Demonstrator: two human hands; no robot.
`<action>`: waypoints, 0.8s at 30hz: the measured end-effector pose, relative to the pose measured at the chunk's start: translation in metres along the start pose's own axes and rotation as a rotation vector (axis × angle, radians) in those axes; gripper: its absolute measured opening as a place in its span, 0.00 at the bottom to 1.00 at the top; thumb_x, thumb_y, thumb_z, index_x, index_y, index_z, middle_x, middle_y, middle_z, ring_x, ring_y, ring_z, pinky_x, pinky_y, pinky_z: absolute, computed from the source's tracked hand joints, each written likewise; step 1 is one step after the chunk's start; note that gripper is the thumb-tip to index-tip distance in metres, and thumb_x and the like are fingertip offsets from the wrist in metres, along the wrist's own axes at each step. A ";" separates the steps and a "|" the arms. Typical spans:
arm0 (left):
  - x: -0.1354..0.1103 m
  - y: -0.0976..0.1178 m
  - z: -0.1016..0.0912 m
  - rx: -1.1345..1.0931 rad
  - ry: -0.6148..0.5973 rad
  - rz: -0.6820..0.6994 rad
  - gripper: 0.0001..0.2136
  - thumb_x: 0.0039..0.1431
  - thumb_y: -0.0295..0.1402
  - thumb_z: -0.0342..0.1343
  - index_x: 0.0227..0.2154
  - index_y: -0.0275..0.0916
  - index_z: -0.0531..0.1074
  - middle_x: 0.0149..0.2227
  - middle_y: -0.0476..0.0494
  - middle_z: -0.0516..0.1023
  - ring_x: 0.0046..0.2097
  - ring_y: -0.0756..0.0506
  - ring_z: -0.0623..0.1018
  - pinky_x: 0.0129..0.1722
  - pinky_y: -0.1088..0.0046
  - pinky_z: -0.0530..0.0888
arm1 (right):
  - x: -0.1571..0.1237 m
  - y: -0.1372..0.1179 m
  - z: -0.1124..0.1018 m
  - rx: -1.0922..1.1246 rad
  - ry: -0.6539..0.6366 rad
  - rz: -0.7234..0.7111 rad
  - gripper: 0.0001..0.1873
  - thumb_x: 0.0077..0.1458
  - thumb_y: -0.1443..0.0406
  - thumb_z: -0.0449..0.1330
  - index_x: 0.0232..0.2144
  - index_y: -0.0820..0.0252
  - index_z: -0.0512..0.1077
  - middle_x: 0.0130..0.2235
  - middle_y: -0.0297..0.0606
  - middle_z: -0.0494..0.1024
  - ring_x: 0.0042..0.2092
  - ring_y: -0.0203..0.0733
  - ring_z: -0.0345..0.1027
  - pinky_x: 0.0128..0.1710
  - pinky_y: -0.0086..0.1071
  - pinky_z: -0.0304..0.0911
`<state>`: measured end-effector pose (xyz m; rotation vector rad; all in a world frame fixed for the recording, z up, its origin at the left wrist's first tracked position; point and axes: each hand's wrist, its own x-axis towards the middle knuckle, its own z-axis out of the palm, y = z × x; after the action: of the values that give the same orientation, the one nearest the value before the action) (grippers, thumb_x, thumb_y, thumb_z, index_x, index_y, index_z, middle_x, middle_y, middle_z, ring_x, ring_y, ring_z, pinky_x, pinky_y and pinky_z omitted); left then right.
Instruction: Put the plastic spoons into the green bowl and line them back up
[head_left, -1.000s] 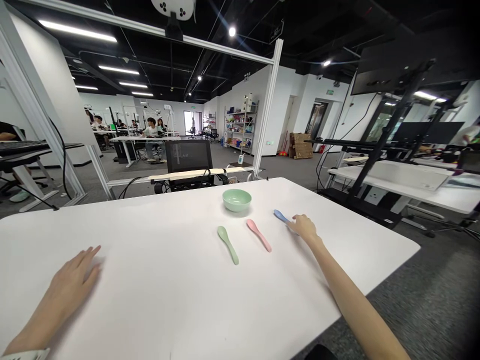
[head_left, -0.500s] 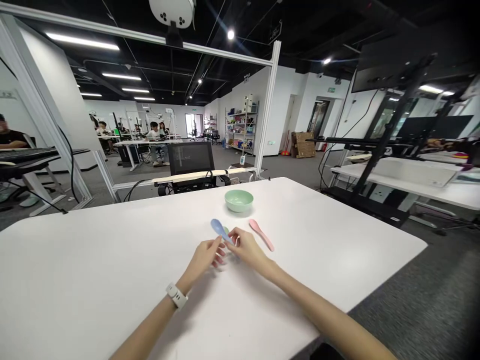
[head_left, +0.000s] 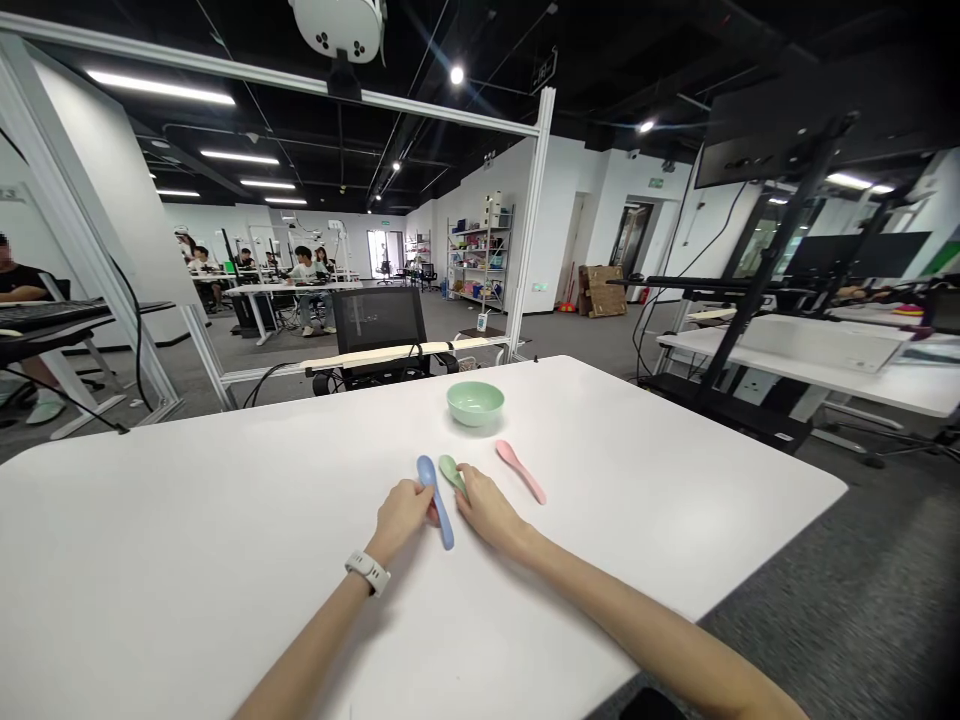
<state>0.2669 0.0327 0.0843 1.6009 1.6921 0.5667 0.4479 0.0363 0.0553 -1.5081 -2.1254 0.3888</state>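
Note:
My left hand is closed on a blue spoon, gripping it near the neck with the handle pointing toward me. To its right, my right hand has its fingers curled around the handle of a green spoon; much of that handle is hidden by the fingers. A pink spoon lies slantwise on the table, right of my right hand and apart from it. Beyond the spoons stands a light green bowl, upright.
The white table carries all of these. A metal frame rises past its far edge, with a black office chair behind. Desks and people are in the background; a side desk stands at the right.
The blue spoon has passed from my right hand into my left and swung to point more straight away from me. My right hand has taken hold of the green spoon.

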 end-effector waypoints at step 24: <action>0.002 0.044 0.040 0.664 0.114 0.042 0.19 0.71 0.21 0.40 0.45 0.34 0.78 0.51 0.30 0.86 0.54 0.40 0.84 0.47 0.67 0.73 | -0.003 0.240 -0.120 -0.185 0.278 0.366 0.19 0.62 0.64 0.58 0.51 0.66 0.81 0.47 0.53 0.83 0.45 0.51 0.78 0.52 0.38 0.69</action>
<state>0.3265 0.0339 0.0908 2.0895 2.0699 0.1060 0.7055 0.1096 0.0344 -1.9400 -1.7088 0.0971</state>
